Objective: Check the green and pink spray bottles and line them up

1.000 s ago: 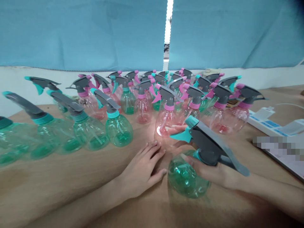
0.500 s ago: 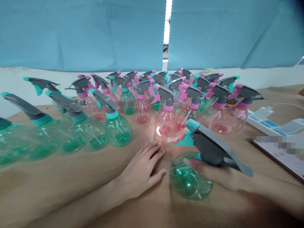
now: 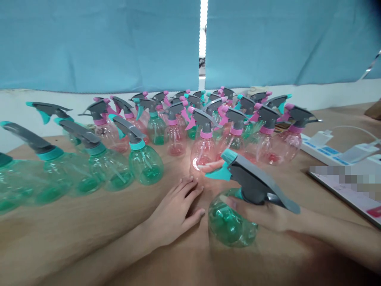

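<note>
My right hand (image 3: 264, 214) is wrapped round the neck of a green spray bottle (image 3: 230, 222) with a grey and turquoise trigger head. One finger stretches forward beside the trigger. The bottle leans, its nozzle pointing left and away from me. My left hand (image 3: 178, 206) lies flat on the table (image 3: 166, 262) with fingers spread, left of that bottle and holding nothing. Beyond my left hand stands another green spray bottle (image 3: 146, 165). A pink spray bottle (image 3: 205, 149) stands just past the fingertips.
Several pink and green spray bottles fill the back of the table, and a row of green ones (image 3: 110, 167) runs to the left edge. At right lie a white power strip (image 3: 336, 151) with chargers and a phone or tablet (image 3: 342, 186). A blue curtain (image 3: 104, 43) hangs behind.
The view has shifted slightly, so most things appear a little further left. My right hand still grips the green spray bottle, now tilted slightly differently. My left hand stays flat on the table.
</note>
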The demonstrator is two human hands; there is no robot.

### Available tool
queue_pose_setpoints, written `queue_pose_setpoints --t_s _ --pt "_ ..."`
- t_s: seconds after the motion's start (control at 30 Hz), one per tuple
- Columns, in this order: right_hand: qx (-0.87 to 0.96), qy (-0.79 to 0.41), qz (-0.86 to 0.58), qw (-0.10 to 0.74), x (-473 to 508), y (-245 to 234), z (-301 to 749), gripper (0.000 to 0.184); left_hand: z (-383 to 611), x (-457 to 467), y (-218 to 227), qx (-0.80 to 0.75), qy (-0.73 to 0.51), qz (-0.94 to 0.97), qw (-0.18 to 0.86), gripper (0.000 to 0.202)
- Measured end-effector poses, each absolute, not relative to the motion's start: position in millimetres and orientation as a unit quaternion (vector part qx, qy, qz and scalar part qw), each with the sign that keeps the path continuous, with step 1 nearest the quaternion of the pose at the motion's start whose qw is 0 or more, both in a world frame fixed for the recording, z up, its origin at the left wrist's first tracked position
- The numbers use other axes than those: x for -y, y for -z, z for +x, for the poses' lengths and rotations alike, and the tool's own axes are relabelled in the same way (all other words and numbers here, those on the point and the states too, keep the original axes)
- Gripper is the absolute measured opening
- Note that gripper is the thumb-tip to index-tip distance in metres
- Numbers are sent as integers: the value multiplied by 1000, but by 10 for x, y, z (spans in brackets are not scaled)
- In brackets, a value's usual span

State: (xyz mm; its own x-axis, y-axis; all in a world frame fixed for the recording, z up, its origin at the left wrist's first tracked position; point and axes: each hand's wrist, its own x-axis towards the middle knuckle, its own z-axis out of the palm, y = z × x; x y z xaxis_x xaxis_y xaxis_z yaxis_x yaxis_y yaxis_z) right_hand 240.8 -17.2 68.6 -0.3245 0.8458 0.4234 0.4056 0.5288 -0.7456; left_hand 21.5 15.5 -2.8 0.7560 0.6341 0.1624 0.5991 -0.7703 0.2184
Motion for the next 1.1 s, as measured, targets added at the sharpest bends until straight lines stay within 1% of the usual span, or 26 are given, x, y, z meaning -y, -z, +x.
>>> queue_pose_setpoints --t_s 0.1,0.17,0.23,0.3,0.43,0.47,0.5,0.57,0.67,0.73,0.9,0.97,1.03,1.1 --pt "785 -253 -410 389 187 -706 2376 11 209 -158 44 -323 -119 936 68 50" --pt "784 -237 -424 386 211 -696 2392 12 208 -162 42 -321 -118 938 64 49" --pt "782 -228 -442 376 239 -675 2435 19 211 -163 31 -323 -114 937 63 49" --pt "772 -229 -460 374 272 -652 2492 30 216 -161 17 -326 -112 937 61 49" --pt "764 -265 -435 397 368 -604 2604 67 221 -149 9 -328 -114 936 55 49" --pt "764 -266 -430 401 403 -589 2628 72 220 -145 11 -330 -114 936 53 50" --pt "762 -258 -435 404 443 -574 2649 73 217 -140 14 -331 -114 935 51 49" --pt "755 -214 -464 411 528 -548 2680 70 208 -126 19 -333 -116 934 48 49" --pt "748 -148 -506 402 630 -551 2675 57 174 -93 22 -334 -117 934 45 47" --pt "751 -132 -521 385 652 -579 2630 49 128 -60 16 -335 -118 934 42 46" --pt "775 -92 -504 370 482 -626 2445 38 -98 58 -11 -341 -115 932 31 45" --pt "784 -81 -503 356 338 -625 2359 37 -214 107 -11 -345 -114 931 27 45" --pt "788 -72 -512 335 169 -626 2263 43 -315 145 -2 -351 -115 929 21 45" --pt "790 -60 -515 326 -5 -634 2158 42 -382 168 12 -358 -121 926 15 43"
